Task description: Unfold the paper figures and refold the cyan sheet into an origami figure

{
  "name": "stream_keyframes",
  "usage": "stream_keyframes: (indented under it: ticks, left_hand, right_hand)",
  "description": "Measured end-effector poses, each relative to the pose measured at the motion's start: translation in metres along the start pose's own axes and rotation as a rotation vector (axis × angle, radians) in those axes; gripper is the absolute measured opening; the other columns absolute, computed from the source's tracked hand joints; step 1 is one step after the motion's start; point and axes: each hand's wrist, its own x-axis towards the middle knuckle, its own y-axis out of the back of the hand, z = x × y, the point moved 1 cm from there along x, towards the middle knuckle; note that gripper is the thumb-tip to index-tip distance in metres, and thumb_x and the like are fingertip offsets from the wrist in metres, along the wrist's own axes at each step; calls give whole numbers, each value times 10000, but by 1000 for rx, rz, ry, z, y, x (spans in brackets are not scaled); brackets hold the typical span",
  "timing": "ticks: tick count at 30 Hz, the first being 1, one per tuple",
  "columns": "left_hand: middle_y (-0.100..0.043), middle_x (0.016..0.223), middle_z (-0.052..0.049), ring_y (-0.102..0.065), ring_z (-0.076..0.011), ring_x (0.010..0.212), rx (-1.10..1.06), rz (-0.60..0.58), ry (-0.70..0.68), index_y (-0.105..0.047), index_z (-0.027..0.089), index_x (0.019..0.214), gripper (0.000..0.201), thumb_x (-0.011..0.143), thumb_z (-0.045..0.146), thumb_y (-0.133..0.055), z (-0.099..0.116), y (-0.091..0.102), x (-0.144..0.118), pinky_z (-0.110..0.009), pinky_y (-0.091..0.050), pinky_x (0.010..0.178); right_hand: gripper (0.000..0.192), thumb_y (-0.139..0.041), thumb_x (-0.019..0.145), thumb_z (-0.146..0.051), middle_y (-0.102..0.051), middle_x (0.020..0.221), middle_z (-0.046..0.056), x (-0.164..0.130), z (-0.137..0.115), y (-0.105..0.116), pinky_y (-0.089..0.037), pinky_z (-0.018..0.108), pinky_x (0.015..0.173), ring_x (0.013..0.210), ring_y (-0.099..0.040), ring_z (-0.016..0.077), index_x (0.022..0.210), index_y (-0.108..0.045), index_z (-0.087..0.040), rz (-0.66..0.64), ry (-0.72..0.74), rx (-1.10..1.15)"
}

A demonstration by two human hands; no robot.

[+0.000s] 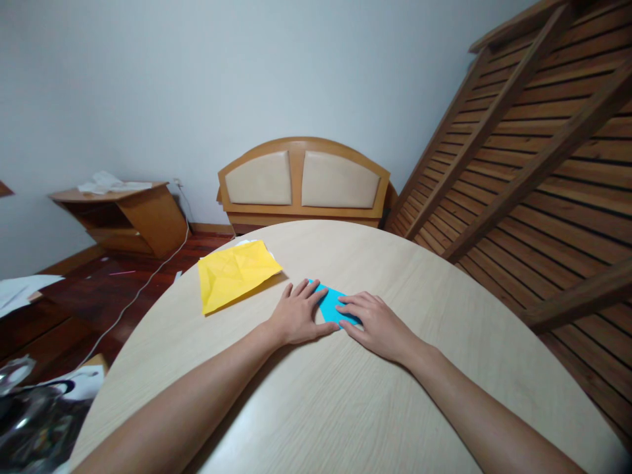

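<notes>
Cabinet (148, 214) and cord (148, 282) stand at our far left, loose white sheets (116, 184) on the cabinet's top. Next, on our round table (345, 415), lies a creased yellow sheet (239, 273), white paper showing past its far edge. Beyond the table is a padded headboard (296, 174). Our left hand (299, 317) lies flat, fingers spread and unclenched, on the left part of the blue paper (330, 308), which sits on the table between our hands. Our right hand (376, 324) rests loosely extended fingers on its right part, thumb at the near edge. Wooden slats (548, 164) lean at our right.
</notes>
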Motion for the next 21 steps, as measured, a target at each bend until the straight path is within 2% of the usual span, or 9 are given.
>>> stream_keyframes:
  ticks: [3,7,13,18,21]
  left_hand:
    - [-347,1595,-125,-279,-402,1471,23,7,22,-430,248,1494,905,806,834,-449,-3,-2,0,-602,-205,1170]
    - [-383,1580,-112,-316,-412,1448,46,43,78,-464,244,1472,862,825,813,-453,-5,-2,2,-582,-241,1160]
    - [-515,1486,-78,-389,-402,1390,89,119,205,-568,251,1355,631,888,671,-517,-9,3,12,-558,-337,1110]
    - [-584,1382,-122,-508,-360,1274,138,191,308,-627,214,1223,491,917,587,-533,-14,4,17,-508,-430,1020]
    - [-589,1373,-141,-543,-320,1236,106,275,285,-596,170,1260,420,943,440,-545,-12,7,13,-466,-435,1023]
  right_hand:
    - [266,-616,943,-341,-702,1235,87,0,0,0,-464,476,982,1133,-600,284,1166,-715,-235,-8,-1,8]
    - [247,-602,953,-355,-699,1244,71,0,2,1,-461,479,984,1143,-598,282,1140,-730,-259,-23,2,12]
    - [244,-608,946,-344,-693,1258,71,1,2,2,-459,478,987,1141,-598,282,1136,-734,-256,-40,8,12]
    - [262,-604,948,-350,-680,1280,91,1,3,3,-456,484,998,1153,-593,290,1146,-732,-237,-52,21,-3]
    - [271,-602,950,-357,-680,1278,86,1,2,1,-456,475,1001,1151,-591,284,1159,-729,-240,-41,4,-22]
